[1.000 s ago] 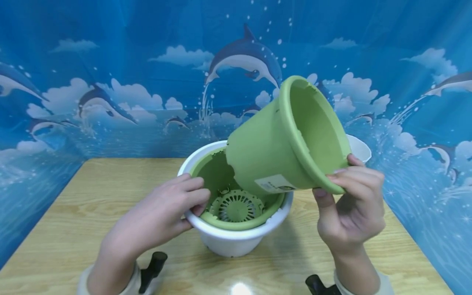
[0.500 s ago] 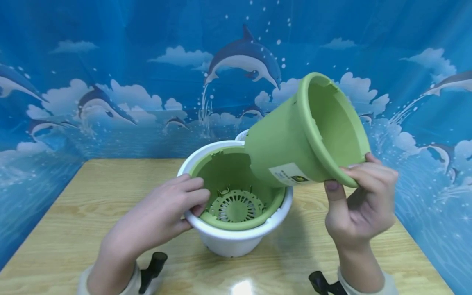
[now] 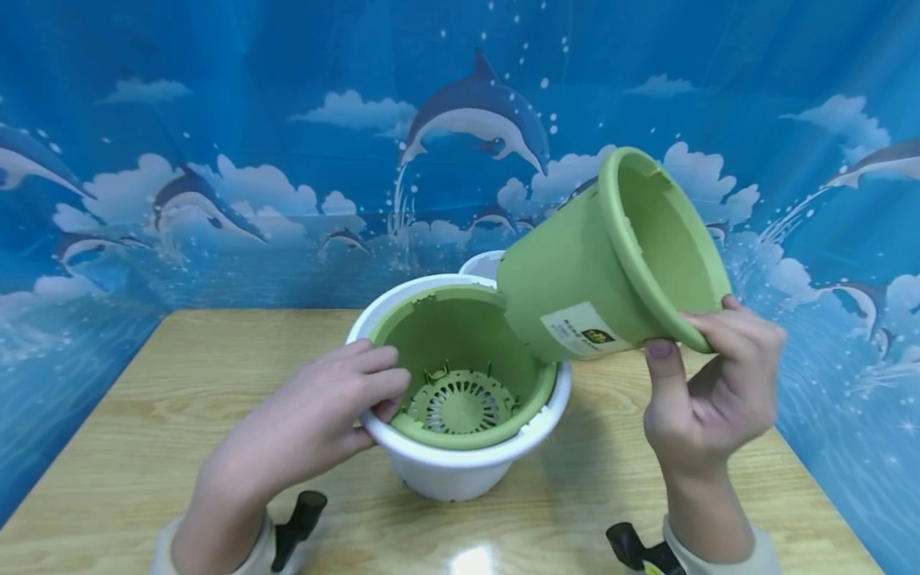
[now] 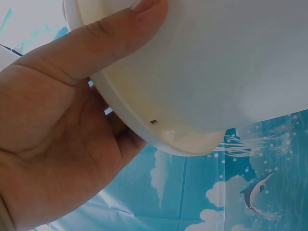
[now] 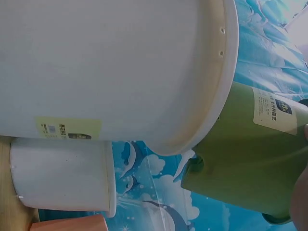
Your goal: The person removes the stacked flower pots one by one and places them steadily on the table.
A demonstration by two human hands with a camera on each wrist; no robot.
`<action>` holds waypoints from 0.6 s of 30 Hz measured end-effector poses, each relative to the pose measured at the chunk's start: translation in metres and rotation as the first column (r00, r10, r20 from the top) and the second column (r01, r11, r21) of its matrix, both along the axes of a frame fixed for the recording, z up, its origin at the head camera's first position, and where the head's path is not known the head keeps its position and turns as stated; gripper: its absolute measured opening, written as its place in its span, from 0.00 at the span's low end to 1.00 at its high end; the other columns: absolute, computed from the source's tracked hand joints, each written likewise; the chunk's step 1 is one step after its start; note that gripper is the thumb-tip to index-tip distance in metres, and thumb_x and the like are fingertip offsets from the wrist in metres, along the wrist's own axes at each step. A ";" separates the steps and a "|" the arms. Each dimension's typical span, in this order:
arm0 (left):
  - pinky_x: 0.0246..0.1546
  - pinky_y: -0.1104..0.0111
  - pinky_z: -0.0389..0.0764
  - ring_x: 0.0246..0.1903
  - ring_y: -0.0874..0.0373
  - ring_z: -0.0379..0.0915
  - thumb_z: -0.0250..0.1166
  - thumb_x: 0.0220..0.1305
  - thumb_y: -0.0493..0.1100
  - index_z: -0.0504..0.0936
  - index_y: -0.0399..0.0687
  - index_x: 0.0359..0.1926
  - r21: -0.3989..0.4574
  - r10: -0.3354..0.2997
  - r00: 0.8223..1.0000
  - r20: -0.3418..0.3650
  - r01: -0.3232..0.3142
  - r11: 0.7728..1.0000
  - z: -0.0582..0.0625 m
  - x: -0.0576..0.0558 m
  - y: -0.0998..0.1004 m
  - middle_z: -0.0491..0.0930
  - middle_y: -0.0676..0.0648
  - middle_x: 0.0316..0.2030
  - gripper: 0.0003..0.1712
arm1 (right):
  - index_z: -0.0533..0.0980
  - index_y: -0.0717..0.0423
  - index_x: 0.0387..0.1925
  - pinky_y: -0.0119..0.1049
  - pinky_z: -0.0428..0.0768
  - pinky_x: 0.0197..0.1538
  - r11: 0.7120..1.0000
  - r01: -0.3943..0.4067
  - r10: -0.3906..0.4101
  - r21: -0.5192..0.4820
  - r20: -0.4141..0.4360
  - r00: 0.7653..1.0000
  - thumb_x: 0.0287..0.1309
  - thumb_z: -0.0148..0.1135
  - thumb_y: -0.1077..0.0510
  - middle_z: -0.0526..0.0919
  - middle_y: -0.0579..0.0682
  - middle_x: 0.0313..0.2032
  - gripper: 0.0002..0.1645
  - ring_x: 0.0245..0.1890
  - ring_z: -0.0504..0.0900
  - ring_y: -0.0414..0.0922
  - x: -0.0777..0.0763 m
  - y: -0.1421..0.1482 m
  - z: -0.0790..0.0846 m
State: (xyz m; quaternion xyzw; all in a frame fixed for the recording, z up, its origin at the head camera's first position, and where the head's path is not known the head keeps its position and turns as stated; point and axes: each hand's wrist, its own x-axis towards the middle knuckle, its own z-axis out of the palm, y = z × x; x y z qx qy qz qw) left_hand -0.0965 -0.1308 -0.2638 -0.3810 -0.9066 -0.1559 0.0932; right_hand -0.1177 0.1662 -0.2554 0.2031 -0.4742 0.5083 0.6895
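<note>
Dolphin backdrop (image 3: 287, 64) behind a wood surface (image 3: 194, 359), btw. Your left hand (image 3: 355, 391) grips the rim of the white pot (image 3: 453, 477), low center of the frame, green inner pot (image 3: 446, 331) nested inside. Your right hand (image 3: 715, 383) pinches the lip of the tilted pot (image 3: 575, 263), also green, right of center, mouth facing right. Can't tell whether that one touches the nested pair.
</note>
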 end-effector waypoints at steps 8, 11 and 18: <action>0.35 0.70 0.68 0.31 0.65 0.61 0.76 0.50 0.39 0.65 0.65 0.25 0.002 0.002 1.000 0.000 -0.002 1.000 0.001 0.000 0.000 0.63 0.63 0.30 0.25 | 0.77 0.72 0.22 0.43 0.67 0.59 0.998 0.055 -0.057 0.030 0.064 0.996 0.43 0.79 0.47 0.78 0.57 0.25 0.30 0.35 0.73 0.44 -0.003 0.009 0.000; 0.35 0.71 0.69 0.31 0.65 0.61 0.76 0.50 0.39 0.65 0.65 0.25 0.001 0.003 1.000 0.001 -0.003 1.000 0.001 0.000 0.001 0.63 0.64 0.30 0.25 | 0.78 0.73 0.23 0.42 0.68 0.58 0.997 0.062 -0.065 0.035 0.086 0.994 0.44 0.78 0.47 0.78 0.57 0.25 0.30 0.36 0.72 0.44 -0.004 0.012 0.001; 0.34 0.71 0.68 0.30 0.65 0.61 0.76 0.51 0.41 0.65 0.66 0.25 0.006 -0.001 1.000 0.013 0.001 1.000 0.000 0.001 0.001 0.63 0.64 0.30 0.24 | 0.79 0.73 0.25 0.39 0.65 0.56 0.993 0.100 -0.107 0.061 0.132 0.985 0.46 0.76 0.49 0.78 0.56 0.25 0.27 0.36 0.72 0.41 -0.005 0.017 0.002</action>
